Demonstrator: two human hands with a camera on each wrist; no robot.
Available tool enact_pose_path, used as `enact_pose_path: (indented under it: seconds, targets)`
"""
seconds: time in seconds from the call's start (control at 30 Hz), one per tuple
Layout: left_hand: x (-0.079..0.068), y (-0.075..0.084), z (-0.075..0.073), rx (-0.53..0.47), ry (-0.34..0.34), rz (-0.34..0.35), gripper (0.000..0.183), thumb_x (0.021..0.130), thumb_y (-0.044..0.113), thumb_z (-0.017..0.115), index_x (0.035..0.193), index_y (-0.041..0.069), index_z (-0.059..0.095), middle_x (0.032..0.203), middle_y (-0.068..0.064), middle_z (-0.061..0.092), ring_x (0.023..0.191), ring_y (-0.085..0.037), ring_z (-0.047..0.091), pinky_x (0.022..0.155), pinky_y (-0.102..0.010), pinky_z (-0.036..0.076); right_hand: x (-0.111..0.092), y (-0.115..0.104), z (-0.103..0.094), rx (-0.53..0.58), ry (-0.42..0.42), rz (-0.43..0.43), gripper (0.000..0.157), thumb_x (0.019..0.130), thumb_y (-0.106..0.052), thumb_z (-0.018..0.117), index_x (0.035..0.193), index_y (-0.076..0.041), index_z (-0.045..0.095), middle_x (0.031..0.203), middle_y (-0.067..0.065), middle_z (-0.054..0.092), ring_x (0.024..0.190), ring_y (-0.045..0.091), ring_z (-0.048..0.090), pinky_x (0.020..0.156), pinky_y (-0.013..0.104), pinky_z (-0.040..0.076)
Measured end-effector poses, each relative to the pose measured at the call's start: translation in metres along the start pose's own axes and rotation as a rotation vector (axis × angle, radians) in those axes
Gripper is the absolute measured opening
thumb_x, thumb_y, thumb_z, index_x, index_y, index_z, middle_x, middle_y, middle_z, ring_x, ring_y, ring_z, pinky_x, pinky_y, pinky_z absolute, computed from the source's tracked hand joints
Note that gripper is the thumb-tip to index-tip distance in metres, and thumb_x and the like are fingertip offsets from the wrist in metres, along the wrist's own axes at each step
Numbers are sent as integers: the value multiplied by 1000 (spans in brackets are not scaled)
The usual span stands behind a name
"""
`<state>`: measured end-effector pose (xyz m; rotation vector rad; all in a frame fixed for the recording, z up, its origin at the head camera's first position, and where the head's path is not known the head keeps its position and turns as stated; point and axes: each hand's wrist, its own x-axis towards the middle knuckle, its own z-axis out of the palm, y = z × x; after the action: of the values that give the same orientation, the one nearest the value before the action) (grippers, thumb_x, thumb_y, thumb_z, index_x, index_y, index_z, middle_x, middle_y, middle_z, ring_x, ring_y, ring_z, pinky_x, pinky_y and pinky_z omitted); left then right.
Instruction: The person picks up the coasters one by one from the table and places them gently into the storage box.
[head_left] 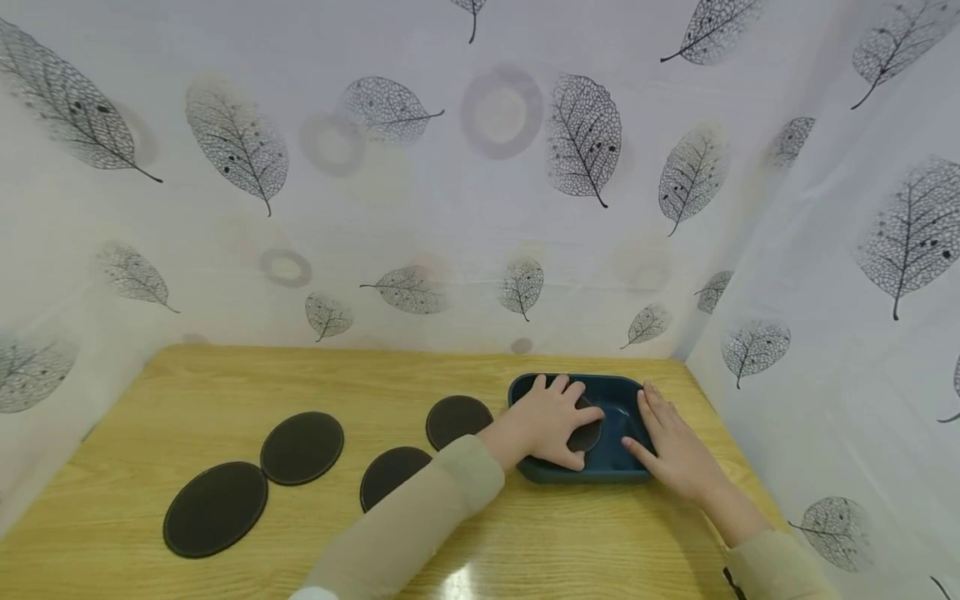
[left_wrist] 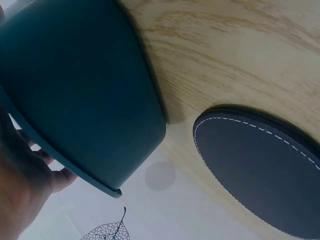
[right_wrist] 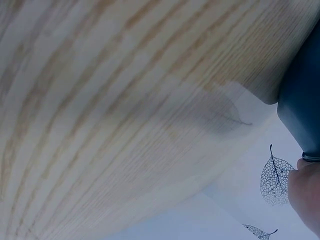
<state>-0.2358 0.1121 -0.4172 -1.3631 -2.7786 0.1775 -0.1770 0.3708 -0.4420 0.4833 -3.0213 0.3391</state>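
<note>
The dark blue, rounded-rectangular tray [head_left: 585, 475] sits at two o'clock on the yellowish wood-grain table [head_left: 577, 550]. A black round flat disc [head_left: 587, 437] shows inside it, partly under the left hand [head_left: 553, 418], whose fingers spread wide; I cannot tell whether they grip its edge. The right hand [head_left: 678, 454] rests at the tray's three o'clock rim, fingers nearly straight and thumb apart, steadying rather than clutching. That light brace seems right: enough to stop sliding without tilting the tray. The left hand would do best to keep the disc level and ease off only once it lies flat. Four more such discs lie outside: one just beside the tray at nine o'clock, another at eight, and two farther off, around eight to nine.
</note>
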Motion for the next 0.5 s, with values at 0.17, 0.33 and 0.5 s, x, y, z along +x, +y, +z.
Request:
enact_pose_path:
  seconds: [0.17,0.33,0.5]
  targets:
    - [-2,0,2,11,-15,-8,77,94,71,60,163,46,36,167,-2,40,150,-24,43,119,-52,42,0,1,1,13,-1,0,88,107,-46,58,164,11,23,174,32,14,162,49,17,128,64,21]
    - [-7,-4,1,43,-9,-16,76,96,70,58,164,46,35,168,-2,40,152,-24,42,120,-53,42,0,1,1,14,-3,3,89,107,-47,58,164,12,22,174,32,14,162,49,16,129,64,20]
    - [-15,-10,0,47,10,-18,73,97,67,58,163,43,38,167,-4,40,151,-26,43,118,-53,44,-1,0,1,16,19,-9,88,106,-45,60,163,13,24,173,33,17,161,50,18,130,61,19]
